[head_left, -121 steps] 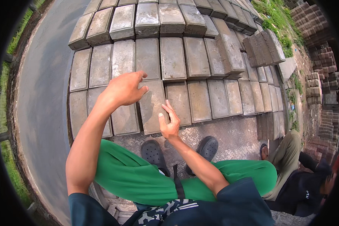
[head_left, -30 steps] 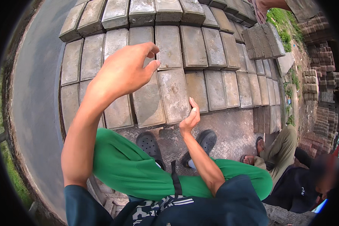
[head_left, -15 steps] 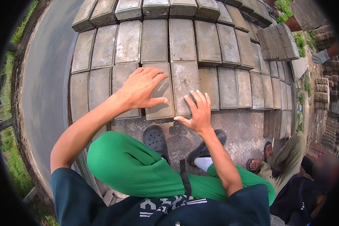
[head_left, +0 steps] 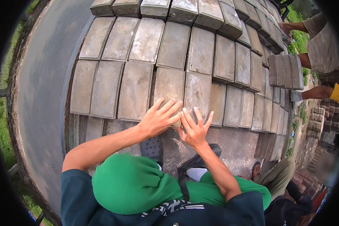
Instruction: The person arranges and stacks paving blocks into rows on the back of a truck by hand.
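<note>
Spread fingers point(head_left: 188, 118) on concrete blocks point(head_left: 168, 84)

- Concrete blocks point(head_left: 136, 90): grey and tan (several blotched chalky white)
- Trousers point(head_left: 128, 182): plain bright green
- Strap point(head_left: 183, 184): black
- Shirt point(head_left: 224, 213): dark blue, white stripes, pale angular pattern
- Clogs point(head_left: 152, 148): dark grey
- Sock point(head_left: 196, 173): white
- Co-worker's sleeve point(head_left: 335, 93): yellow

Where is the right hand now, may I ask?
In the head view, the right hand is right of the left hand, at the near end of a block.

Left hand point(head_left: 160, 119), earlier apart, now just beside right hand point(head_left: 195, 132).
</note>
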`<state>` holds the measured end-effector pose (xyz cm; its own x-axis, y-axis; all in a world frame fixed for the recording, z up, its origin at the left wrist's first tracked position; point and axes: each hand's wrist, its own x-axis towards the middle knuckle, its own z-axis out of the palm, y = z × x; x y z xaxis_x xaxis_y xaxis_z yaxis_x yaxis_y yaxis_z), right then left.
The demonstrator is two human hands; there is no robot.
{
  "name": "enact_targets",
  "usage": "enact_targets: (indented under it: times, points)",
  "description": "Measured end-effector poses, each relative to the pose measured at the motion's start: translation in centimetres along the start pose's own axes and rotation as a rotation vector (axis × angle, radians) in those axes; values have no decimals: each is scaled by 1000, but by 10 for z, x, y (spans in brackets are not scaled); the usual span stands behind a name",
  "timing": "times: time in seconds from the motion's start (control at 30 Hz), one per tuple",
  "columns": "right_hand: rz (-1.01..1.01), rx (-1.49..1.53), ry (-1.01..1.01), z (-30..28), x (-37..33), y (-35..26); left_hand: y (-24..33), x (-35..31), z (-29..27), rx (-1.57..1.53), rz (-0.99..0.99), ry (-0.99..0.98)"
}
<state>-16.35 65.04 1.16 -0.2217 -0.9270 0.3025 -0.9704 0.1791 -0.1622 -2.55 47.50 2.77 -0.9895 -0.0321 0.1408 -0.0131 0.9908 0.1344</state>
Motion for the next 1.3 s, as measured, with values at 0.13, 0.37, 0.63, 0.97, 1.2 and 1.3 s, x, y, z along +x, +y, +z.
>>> enact_targets:
  times: [0.13, 0.37, 0.63, 0.97, 1.2, 1.3]
  points:
    - [-5, 60, -20, 1, 5, -4, -12, -9, -12, -46, 11, -56]
    - [59, 71, -16, 10, -4, -11, -21, 2, -28, -156, 47, -152]
    - [116, 316, 47, -7, -2, 1, -7, 16, -38, -178, -5, -163]
    - [507, 290, 418, 25, 6, 28, 4, 45, -9, -116, -63, -89]
    - [519, 414, 322, 5, 11, 40, -10, 65, -21, -180, 3, -90]
    - [438, 571, 145, -15, 21, 80, -26, 93, -31, -283, -40, -98]
